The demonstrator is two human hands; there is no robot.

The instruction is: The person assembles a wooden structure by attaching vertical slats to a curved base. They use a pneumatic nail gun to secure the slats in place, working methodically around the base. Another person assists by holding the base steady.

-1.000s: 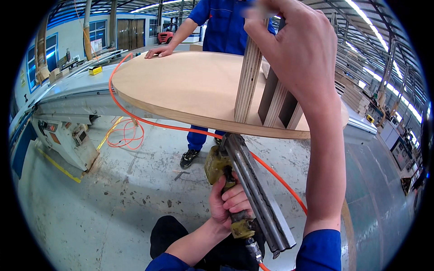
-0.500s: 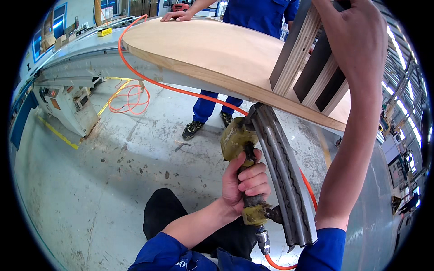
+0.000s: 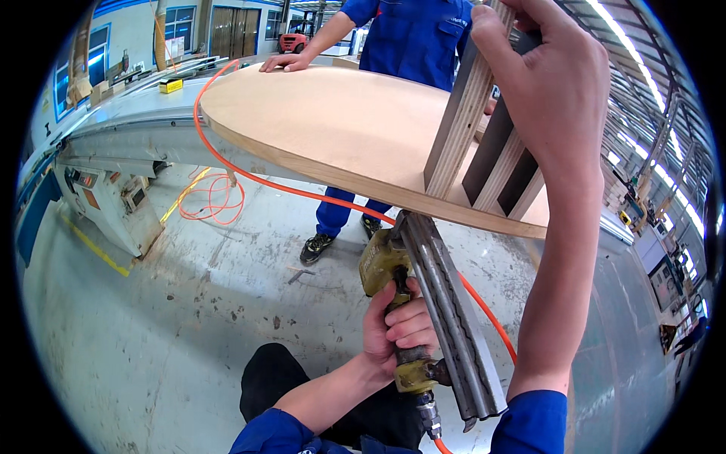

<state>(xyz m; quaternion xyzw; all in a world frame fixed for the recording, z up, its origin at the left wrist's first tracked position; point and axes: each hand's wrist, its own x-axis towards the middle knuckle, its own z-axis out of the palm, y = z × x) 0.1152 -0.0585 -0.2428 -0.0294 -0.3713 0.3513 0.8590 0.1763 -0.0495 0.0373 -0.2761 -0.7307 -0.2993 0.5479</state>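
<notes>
A: What is the left grip (image 3: pixel 397 321) doing?

B: It's wrapped round the handle of the nailer (image 3: pixel 454 318), thumb and fingers closed. The nailer's yellow head sits just above that grip, and its long metal magazine slants down to the right.

A: And the right grip (image 3: pixel 556 91)?

B: Higher up and further right, closed about the upper part of the slats (image 3: pixel 457 140). Its fingers are partly hidden, so I can't tell how many it clasps.

A: How do the slats stand?

B: Upright, below and left of the right grip, side by side with gaps between, lower ends on the board (image 3: pixel 325 121) by its near edge.

A: Does the nailer touch the board?

B: Its nose is up at the underside, above the left grip. Contact I can't make out.

A: Anything else?

B: An orange hose (image 3: pixel 490 318) passes behind the nailer. Well left of the right grip, a co-worker's hand (image 3: pixel 286 62) lies on the board. Further left, the tabletop (image 3: pixel 144 106) carries a yellow box (image 3: pixel 172 86).
</notes>
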